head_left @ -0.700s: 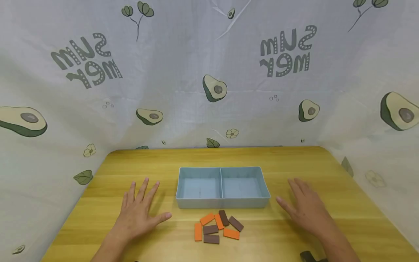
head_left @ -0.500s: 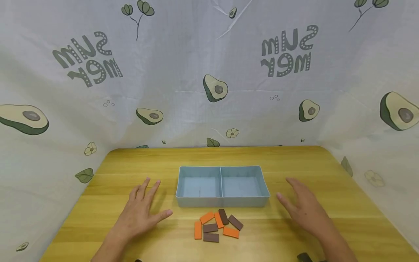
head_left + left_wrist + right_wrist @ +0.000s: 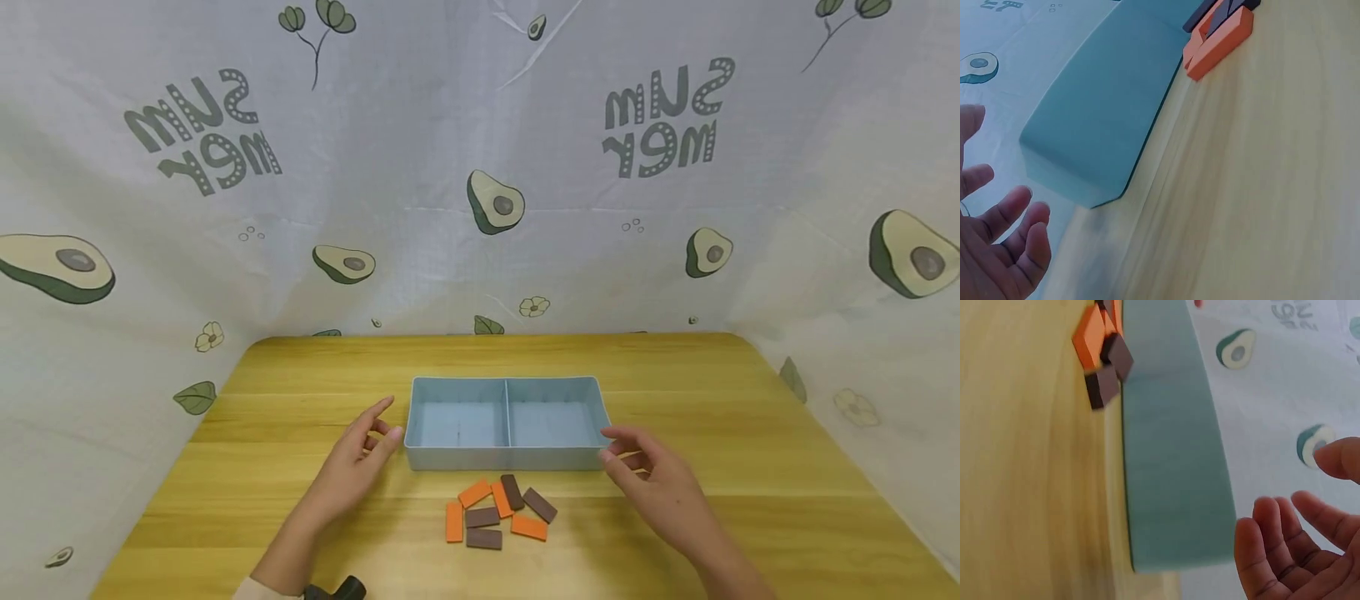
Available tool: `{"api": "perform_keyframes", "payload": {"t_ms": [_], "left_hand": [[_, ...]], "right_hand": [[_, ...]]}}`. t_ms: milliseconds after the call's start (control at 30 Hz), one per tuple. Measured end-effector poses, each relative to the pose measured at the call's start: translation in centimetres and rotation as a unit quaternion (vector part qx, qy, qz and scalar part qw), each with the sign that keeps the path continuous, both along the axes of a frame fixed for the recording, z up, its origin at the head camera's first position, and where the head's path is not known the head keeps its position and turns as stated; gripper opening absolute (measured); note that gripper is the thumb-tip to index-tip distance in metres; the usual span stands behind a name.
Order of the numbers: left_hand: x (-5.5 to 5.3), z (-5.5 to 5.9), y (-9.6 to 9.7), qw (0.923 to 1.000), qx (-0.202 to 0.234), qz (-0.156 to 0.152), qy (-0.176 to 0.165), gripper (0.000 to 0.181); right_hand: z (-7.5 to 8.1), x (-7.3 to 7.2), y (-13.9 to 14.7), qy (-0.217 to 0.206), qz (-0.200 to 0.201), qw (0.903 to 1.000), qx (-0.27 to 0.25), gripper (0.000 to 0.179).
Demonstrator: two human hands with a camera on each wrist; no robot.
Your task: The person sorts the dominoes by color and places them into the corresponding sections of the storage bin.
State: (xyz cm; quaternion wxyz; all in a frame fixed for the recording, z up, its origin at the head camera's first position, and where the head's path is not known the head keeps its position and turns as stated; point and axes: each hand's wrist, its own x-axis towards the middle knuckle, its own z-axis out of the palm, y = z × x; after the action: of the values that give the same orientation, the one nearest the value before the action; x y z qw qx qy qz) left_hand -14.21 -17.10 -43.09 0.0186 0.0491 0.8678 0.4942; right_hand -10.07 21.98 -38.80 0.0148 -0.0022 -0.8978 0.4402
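Observation:
A light blue two-compartment box point(image 3: 459, 459) sits on the wooden table with both compartments empty. My left hand point(image 3: 347, 473) is beside its left end, thumb tip right by the wall and fingers loosely bent. In the left wrist view that hand shows apart from the box. At the opposite end, my right hand point(image 3: 663, 496) has its fingertips overlapping the box's front right corner, fingers bent, nothing between them. In front of the box lie several flat orange blocks point(image 3: 453, 522) and several dark brown blocks point(image 3: 483, 539), loosely clustered.
The wooden table point(image 3: 300, 367) reaches back to a white curtain point(image 3: 420, 150) printed with avocados and lettering, which also hangs along both sides. A black object point(image 3: 350, 588) shows by the left wrist at the bottom edge.
Both hands have moved inward to the two ends of the box, and their spread fingers have bent more. The box and blocks stay in place on the table.

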Motion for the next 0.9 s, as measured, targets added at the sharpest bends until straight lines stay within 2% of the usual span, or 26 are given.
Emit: {"api": "perform_keyframes", "payload": {"t_ms": [200,333,467,600,767,900], "left_hand": [[-1.5,-0.5,1.5,0.999,0.036,0.013,0.021,0.05],[-2.2,-1.1,2.2,0.9963,0.076,0.036,0.021,0.042],[-2.5,-1.7,2.7,0.9905,0.121,0.064,0.014,0.036],[-2.6,-2.3,3.0,0.9859,0.149,0.075,0.009,0.032],[-2.7,-2.9,3.3,0.9819,0.171,0.083,0.007,0.03],[-2.9,-3.4,3.5,0.9798,0.18,0.088,0.011,0.031]], "right_hand": [[-1.2,-0.3,-2.1,-0.057,0.044,0.996,-0.053,0.03],[-2.6,-0.5,-2.9,-0.081,0.076,0.9917,-0.065,0.027],[-4.0,-0.6,-3.4,-0.095,0.098,0.9897,-0.043,0.024],[-4.8,-0.6,-3.6,-0.103,0.112,0.9881,-0.021,0.025],[-5.0,-0.7,-3.6,-0.118,0.12,0.9857,-0.009,0.028],[-5.0,-0.8,-3.7,-0.115,0.125,0.9854,0.017,0.026]]}}
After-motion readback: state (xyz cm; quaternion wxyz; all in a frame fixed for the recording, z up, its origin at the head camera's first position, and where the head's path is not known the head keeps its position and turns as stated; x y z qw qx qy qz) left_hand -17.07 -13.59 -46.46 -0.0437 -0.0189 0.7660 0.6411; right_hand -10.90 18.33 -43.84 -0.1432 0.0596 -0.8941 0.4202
